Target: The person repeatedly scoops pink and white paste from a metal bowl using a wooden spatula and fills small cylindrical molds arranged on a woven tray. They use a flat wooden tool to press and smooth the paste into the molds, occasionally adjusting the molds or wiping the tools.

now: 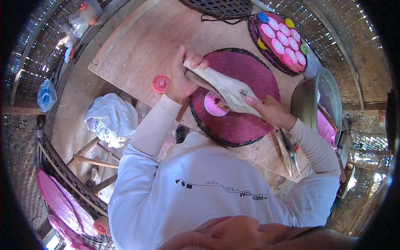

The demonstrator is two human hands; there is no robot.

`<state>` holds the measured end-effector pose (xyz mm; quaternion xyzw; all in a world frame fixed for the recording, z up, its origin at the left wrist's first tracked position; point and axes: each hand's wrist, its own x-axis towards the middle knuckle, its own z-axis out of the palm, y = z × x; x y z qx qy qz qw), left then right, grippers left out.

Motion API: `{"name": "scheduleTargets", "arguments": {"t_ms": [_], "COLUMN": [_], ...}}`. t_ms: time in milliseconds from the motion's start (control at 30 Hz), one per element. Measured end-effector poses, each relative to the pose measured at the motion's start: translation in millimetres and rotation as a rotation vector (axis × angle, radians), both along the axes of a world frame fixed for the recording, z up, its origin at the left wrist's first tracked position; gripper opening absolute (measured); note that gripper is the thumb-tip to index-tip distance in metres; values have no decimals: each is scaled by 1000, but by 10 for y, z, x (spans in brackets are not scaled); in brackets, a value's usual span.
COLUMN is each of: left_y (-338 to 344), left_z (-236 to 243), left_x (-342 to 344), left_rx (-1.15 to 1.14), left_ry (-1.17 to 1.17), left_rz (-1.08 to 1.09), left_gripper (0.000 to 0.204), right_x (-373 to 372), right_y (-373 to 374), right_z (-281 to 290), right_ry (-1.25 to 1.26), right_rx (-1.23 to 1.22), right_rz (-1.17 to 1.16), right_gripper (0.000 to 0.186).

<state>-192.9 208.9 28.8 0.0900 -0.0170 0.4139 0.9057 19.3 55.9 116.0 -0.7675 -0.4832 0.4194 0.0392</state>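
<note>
1. My right grip [271, 111] is closed on the lower end of the pale wooden implement [235, 89], thumb on top, apparently to steady it.
2. The round cup [213, 104], holding loose pink filling, sits below the implement's middle; contact between them I cannot confirm.
3. It stands on the round pink tray [225, 129], whose breadth would catch spills.
4. My left grip [185, 79] is closed around the implement's upper end, probably sharing its load.
5. A red fluted mould [161, 83] lies on the worktop [137, 58] near my left wrist, handily placed.
6. At right, the metal basin [301, 98] keeps pink mass [326, 129] reachable.
7. Farther off, another tray [298, 67] bears pink-and-white rounds [282, 39], presumably set apart for protection.
</note>
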Motion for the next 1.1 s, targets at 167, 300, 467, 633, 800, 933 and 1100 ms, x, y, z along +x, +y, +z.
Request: {"name": "scheduleTargets", "arguments": {"t_ms": [167,300,467,633,800,933,1100], "left_y": [-82,-278,-399,-374,-397,-389,-329], "left_z": [346,435,651,457,397,188,5], "left_x": [-18,119,70,-313,-467,-516,-529], "left_rx": [208,1412,1313,1375,1176,1089,1245], "left_ry": [96,849,1018,1286,1299,1354,1452], "left_rz": [-111,76,470,773,695,654,781], "left_gripper": [84,55,41,32,28,27,21], "right_x": [153,-72,111,-203,-250,-228,-208], "right_y": [-126,-18,58,49,66,-12,-675], "right_z": [-31,175,-892,-960,-1045,-822,-801], "right_ry": [47,561,953,87,157,237,-134], "right_rx": [315,153,423,804,801,895,812], "right_rz": [-82,-108,3,551,531,388,221], "right_gripper": [71,63,48,74,83,92,96]}}
